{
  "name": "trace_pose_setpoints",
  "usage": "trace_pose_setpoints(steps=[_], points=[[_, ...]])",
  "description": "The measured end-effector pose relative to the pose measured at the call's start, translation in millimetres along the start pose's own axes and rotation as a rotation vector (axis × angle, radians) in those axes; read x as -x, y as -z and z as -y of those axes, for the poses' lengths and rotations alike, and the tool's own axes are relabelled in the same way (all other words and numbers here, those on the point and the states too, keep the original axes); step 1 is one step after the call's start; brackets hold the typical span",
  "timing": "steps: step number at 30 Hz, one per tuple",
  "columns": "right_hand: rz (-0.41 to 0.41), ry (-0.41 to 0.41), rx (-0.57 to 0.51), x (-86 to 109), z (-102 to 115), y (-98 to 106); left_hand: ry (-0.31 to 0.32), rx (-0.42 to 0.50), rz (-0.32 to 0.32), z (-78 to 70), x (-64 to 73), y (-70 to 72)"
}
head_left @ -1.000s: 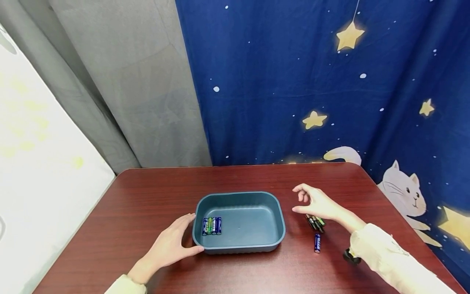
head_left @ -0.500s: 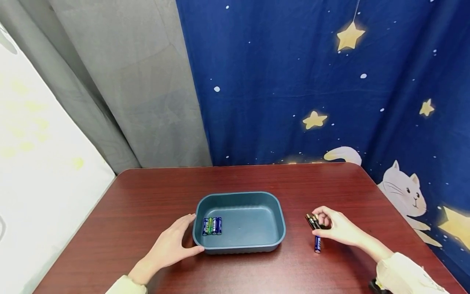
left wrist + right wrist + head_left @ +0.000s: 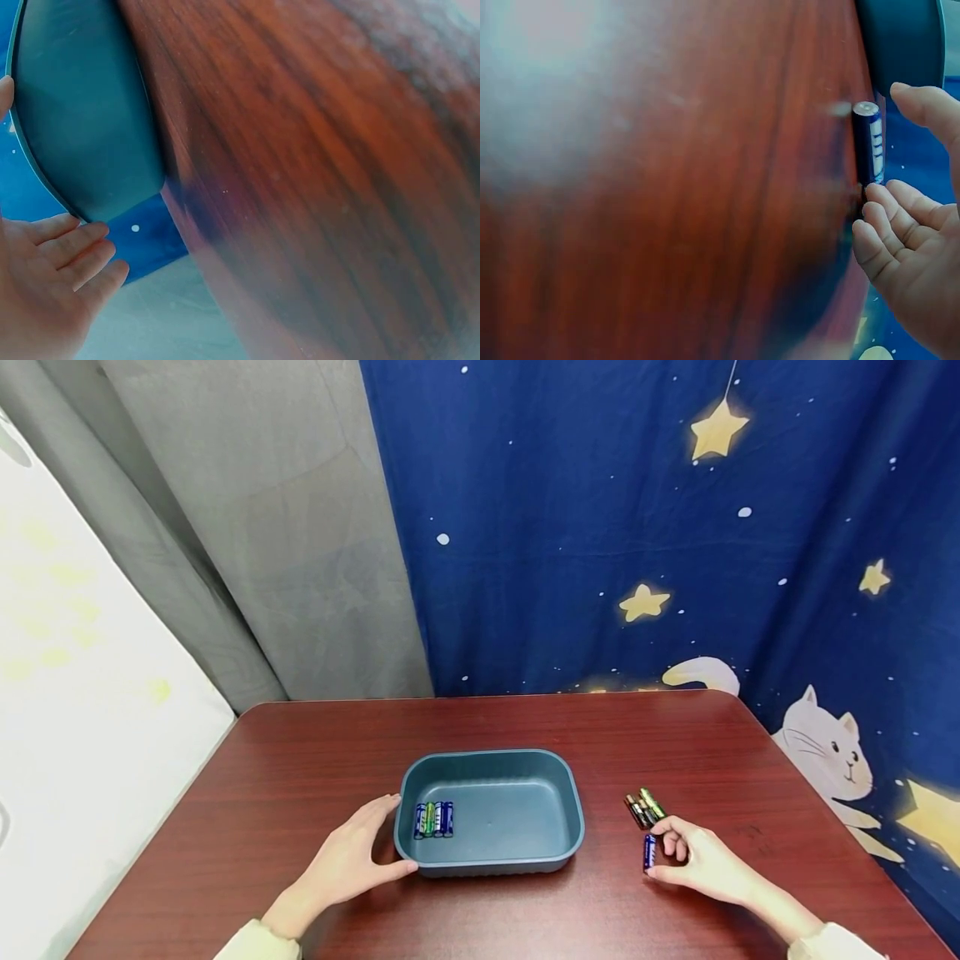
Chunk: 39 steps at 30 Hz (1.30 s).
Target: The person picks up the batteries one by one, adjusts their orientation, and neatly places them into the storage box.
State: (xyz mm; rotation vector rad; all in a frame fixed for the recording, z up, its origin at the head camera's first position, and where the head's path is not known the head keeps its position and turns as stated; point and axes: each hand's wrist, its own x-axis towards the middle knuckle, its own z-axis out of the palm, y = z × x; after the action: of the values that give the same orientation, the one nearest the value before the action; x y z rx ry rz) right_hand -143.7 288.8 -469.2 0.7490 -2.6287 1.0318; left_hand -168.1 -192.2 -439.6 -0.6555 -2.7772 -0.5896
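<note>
In the head view, a dark teal, round-cornered plastic tray (image 3: 510, 818) sits on the reddish-brown wood-grain counter (image 3: 322, 760). Inside, against its left end, four slim cylindrical batteries (image 3: 438, 820), three blue and one green, lie side by side. The person's left hand (image 3: 348, 856) is released, its fingers and thumb extended and touching the tray's left rim. To the right of the tray, well apart from it, a single blue cylindrical battery with white lettering (image 3: 649, 852) lies on the counter. The right hand (image 3: 697, 860) is beside it, thumb near one end and index finger near the other. Just beyond lies a cluster of black-and-gold and green batteries (image 3: 642, 811). Behind hangs a navy curtain printed with yellow stars (image 3: 540, 527).

In the left wrist view, straight fingers touch the tray's outer edge, while the thumb lies at the rim.

In the right wrist view, a gap shows between thumb and single battery; the hand is released, its fingers loosely bent at the battery's far end.
</note>
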Motion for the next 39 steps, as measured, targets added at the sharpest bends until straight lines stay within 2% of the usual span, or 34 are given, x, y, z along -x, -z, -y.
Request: trace_pose_setpoints(steps=[9, 26, 32, 39], points=[[-0.001, -0.047, 0.035, 5.9, 0, -4, 0.001, 0.005, -0.006, 0.2, -0.1, -0.9], [0.008, -0.042, 0.035, 2.2, 3, -6, 0.015, 0.007, 0.015, 0.8, 0.0, -0.6], [-0.027, -0.002, 0.042, -10.7, 8, -4, 0.010, 0.006, 0.010, 1.5, 0.2, -0.6], [-0.042, 0.011, 0.031, -38.4, 13, 3, 0.007, 0.007, 0.015, 1.3, -0.2, -0.7]])
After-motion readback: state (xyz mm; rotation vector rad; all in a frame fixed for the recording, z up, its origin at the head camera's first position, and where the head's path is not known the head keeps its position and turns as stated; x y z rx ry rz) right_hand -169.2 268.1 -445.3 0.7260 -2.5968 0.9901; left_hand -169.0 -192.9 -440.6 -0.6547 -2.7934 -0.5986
